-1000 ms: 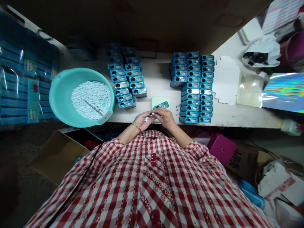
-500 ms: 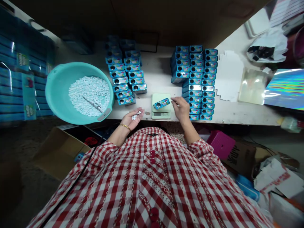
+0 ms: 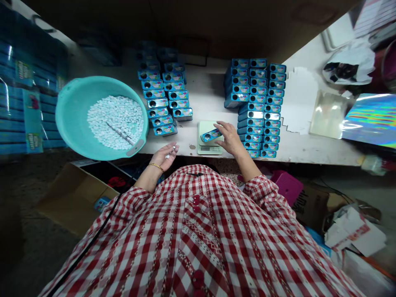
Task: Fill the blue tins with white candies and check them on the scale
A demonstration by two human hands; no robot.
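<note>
A small blue tin (image 3: 211,135) with a round hole in its top sits at a slant on the white digital scale (image 3: 209,149). Around the tin's right end are the fingers of my right hand (image 3: 231,139), spread apart; whether they touch it I cannot tell. Over the table's front edge my left hand (image 3: 163,157) is cupped, palm up, with a few white candies (image 3: 168,156) in its curled fingers. More white candies (image 3: 108,115) lie in the turquoise basin (image 3: 72,119) on the left, with a dark, thin stick-like thing among them.
Rows of blue tins (image 3: 162,120) stand between basin and scale, and further rows (image 3: 255,122) to the scale's right. Wrapped packs of tins (image 3: 18,111) are stacked far left. White cardboard (image 3: 300,99) and a plastic bag (image 3: 349,62) lie to the right.
My right hand has moved left and forward to the tin on the scale, its fingers spreading. My left hand has drawn back left, and fewer candies show in it.
</note>
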